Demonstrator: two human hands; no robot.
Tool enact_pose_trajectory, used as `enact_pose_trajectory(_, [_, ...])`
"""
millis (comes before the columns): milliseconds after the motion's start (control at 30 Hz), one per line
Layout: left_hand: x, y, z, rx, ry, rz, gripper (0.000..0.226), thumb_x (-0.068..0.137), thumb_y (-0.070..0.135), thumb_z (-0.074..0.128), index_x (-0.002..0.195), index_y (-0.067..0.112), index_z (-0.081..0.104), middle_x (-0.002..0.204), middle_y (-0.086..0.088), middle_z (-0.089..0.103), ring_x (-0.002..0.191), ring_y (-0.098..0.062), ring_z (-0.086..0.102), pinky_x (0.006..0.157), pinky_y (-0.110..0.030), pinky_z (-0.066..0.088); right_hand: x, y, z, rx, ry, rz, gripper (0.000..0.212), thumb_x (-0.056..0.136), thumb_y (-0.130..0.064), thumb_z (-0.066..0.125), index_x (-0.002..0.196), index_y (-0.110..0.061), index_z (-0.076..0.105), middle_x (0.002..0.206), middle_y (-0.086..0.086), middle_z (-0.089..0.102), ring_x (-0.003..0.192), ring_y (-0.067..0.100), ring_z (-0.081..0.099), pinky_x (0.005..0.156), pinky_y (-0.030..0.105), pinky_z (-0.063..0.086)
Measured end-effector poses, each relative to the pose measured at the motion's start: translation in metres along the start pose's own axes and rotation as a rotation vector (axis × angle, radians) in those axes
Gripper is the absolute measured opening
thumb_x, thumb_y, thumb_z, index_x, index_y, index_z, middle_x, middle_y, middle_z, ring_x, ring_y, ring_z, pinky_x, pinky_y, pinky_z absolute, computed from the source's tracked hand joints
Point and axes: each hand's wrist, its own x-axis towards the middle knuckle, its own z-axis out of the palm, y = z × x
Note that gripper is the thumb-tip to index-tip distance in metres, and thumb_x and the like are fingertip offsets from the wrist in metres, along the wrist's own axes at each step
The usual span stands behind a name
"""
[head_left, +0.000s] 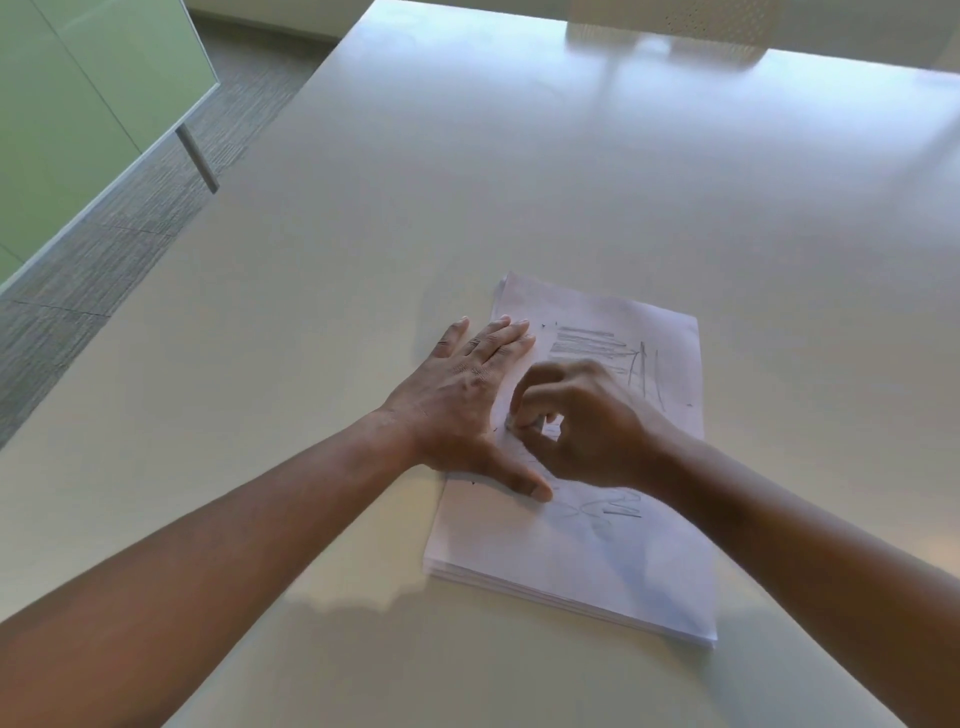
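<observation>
Head: left hand (467, 395) flat on papers (597, 561); right hand (587, 426) pinches them.

One left hand (462, 410); one right hand (589, 428); one stack of paper (597, 566); one table (467, 182); one green panel (78, 104)

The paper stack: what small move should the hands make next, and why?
Likely draw the right hand toward the nearer scribbles. It pinches a small pale thing, too small to identify, against the top sheet of the paper stack, and the left hand presses flat, steadying the sheets.
</observation>
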Motion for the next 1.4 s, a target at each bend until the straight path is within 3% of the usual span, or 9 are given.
enact_pose_trajectory(67, [0.0,0.0,0.0,-0.003,-0.004,-0.001,0.159,0.044,0.107,0.046,0.165,0.015,-0.003,0.173,0.006,-0.009,0.154,-0.003,-0.023,0.126,-0.044,-0.013,0.001,-0.002,0.0,0.009,-0.051,-0.023,0.011,0.071,-0.003,0.069,0.063,-0.01,0.07,0.071,0.0,0.067,0.06,0.014,0.061,0.059,0.029,0.05])
enact_pose_trajectory(267, [-0.001,0.0,0.0,0.02,0.004,0.004,0.161,0.044,0.109,0.041,0.164,0.015,-0.009,0.173,0.005,-0.01,0.154,-0.005,-0.022,0.127,-0.045,-0.011,0.016,0.021,-0.007,-0.023,0.128,0.048,0.011,0.072,0.0,0.072,0.066,-0.009,0.072,0.073,0.001,0.069,0.061,0.015,0.062,0.06,0.034,0.054])
enact_pose_trajectory(467, [-0.001,-0.001,-0.001,-0.011,0.005,0.005,0.16,0.042,0.109,0.039,0.165,0.015,-0.001,0.173,0.004,-0.007,0.155,-0.005,-0.021,0.127,-0.045,-0.01,0.005,0.001,-0.002,0.045,-0.052,-0.052,0.011,0.074,-0.002,0.073,0.065,-0.009,0.071,0.072,0.0,0.069,0.062,0.012,0.062,0.06,0.024,0.051])
enact_pose_trajectory(600, [-0.001,-0.001,0.001,0.016,0.007,0.002,0.162,0.042,0.111,0.037,0.163,0.014,-0.007,0.173,0.005,-0.008,0.154,-0.005,-0.022,0.127,-0.046,-0.009,0.017,0.016,-0.005,0.021,0.098,-0.009,0.013,0.071,0.003,0.075,0.065,-0.008,0.072,0.072,0.0,0.069,0.06,0.009,0.06,0.063,0.015,0.05])
enact_pose_trajectory(767, [0.0,0.0,-0.001,-0.003,-0.011,-0.001,0.162,0.039,0.11,0.038,0.164,0.015,-0.003,0.173,0.005,-0.008,0.155,-0.005,-0.021,0.127,-0.045,-0.011,0.006,0.001,0.003,0.046,0.016,-0.043,0.011,0.071,-0.001,0.074,0.064,-0.009,0.071,0.072,-0.001,0.068,0.062,0.013,0.062,0.06,0.028,0.051])
enact_pose_trajectory(867, [0.0,0.0,-0.001,-0.005,-0.006,-0.005,0.165,0.036,0.111,0.033,0.165,0.015,-0.002,0.173,0.004,-0.008,0.154,-0.005,-0.022,0.127,-0.045,-0.011,0.007,-0.001,0.002,0.047,-0.056,-0.071,0.01,0.073,-0.005,0.073,0.065,-0.01,0.072,0.072,-0.001,0.068,0.061,0.012,0.062,0.059,0.025,0.051])
enact_pose_trajectory(1067, [0.001,-0.001,0.002,0.026,0.012,-0.002,0.163,0.041,0.112,0.037,0.164,0.014,-0.005,0.173,0.005,-0.008,0.154,-0.004,-0.022,0.127,-0.046,-0.009,0.022,0.02,-0.006,-0.004,0.113,0.042,0.01,0.073,-0.002,0.07,0.066,-0.009,0.073,0.073,-0.001,0.068,0.06,0.01,0.06,0.061,0.029,0.054])
enact_pose_trajectory(1267, [0.0,-0.001,0.001,-0.004,-0.003,-0.009,0.162,0.04,0.11,0.041,0.165,0.015,-0.002,0.173,0.006,-0.009,0.154,-0.003,-0.022,0.127,-0.045,-0.011,0.002,-0.001,-0.003,0.059,-0.073,-0.049,0.01,0.075,-0.007,0.074,0.066,-0.011,0.073,0.073,0.0,0.069,0.059,0.013,0.062,0.058,0.03,0.052])
enact_pose_trajectory(1400, [0.0,-0.001,0.001,0.009,0.0,-0.004,0.162,0.042,0.11,0.041,0.165,0.015,-0.003,0.173,0.006,-0.009,0.154,-0.003,-0.023,0.127,-0.045,-0.011,0.006,0.007,-0.009,0.035,-0.058,-0.034,0.01,0.074,-0.005,0.074,0.066,-0.01,0.073,0.072,0.001,0.069,0.059,0.012,0.062,0.059,0.031,0.054])
